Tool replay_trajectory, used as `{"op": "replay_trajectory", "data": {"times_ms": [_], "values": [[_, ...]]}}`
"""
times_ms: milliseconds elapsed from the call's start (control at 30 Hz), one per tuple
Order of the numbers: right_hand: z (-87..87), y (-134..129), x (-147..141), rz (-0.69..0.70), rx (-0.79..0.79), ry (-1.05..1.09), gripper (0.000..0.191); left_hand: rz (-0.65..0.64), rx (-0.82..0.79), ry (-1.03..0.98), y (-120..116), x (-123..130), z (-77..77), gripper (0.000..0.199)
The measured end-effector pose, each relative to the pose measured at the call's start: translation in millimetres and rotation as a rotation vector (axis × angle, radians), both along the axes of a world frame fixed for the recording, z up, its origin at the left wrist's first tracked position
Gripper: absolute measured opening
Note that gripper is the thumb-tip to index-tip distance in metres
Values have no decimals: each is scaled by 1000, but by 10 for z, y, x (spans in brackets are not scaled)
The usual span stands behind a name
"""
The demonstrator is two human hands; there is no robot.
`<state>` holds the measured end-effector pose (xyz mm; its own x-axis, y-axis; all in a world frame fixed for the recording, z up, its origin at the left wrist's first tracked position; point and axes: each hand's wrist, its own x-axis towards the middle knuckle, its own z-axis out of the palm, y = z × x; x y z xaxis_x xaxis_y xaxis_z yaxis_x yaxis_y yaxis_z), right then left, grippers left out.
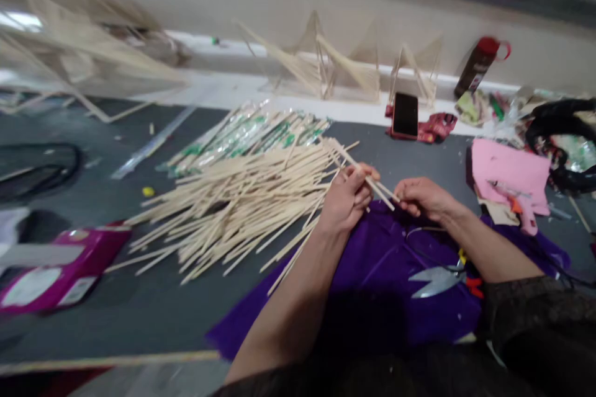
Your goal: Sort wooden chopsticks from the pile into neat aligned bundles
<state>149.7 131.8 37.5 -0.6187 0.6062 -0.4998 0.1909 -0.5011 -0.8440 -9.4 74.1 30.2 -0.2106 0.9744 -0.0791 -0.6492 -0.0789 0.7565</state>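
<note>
Pale wooden sticks (pixel 384 198) are pinched in my left hand (pixel 347 195), which is closed around them at the right end of a loose pile of sticks (pixel 246 198). My right hand (pixel 421 197) has its fingers closed at the lower right end of one held stick. Beneath both hands lies purple cloth (pixel 372 248), with open scissors (pixel 437 280) resting on it near my right forearm. Behind the pile are more sticks in clear plastic packets with green print (pixel 251 133).
At the back stand stick frames (pixel 344 65), a phone (pixel 405 115) and a dark bottle with a red lid (pixel 479 65). Pink foam (pixel 510 173) and a black coiled item (pixel 565 142) lie right. A magenta package (pixel 69 267) and yellow bit (pixel 148 191) lie left.
</note>
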Motion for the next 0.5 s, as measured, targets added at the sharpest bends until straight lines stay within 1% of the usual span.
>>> {"op": "replay_trajectory", "data": {"times_ms": [100, 200, 300, 433, 500], "values": [[-48, -8, -43, -106, -16, 48, 11, 24, -31, 28, 3, -53, -44, 46], [-138, 0, -81, -186, -31, 154, 11, 31, -28, 15, 16, -95, -93, 43], [-204, 52, -76, -259, -14, 228, 12, 22, -30, -2, 7, -132, -92, 44], [-191, 175, -18, -356, 16, 339, 21, 64, -59, -12, -12, -178, -52, 50], [-168, 208, 3, -343, 20, 402, 23, 52, -93, 28, -8, -171, -52, 50]]}}
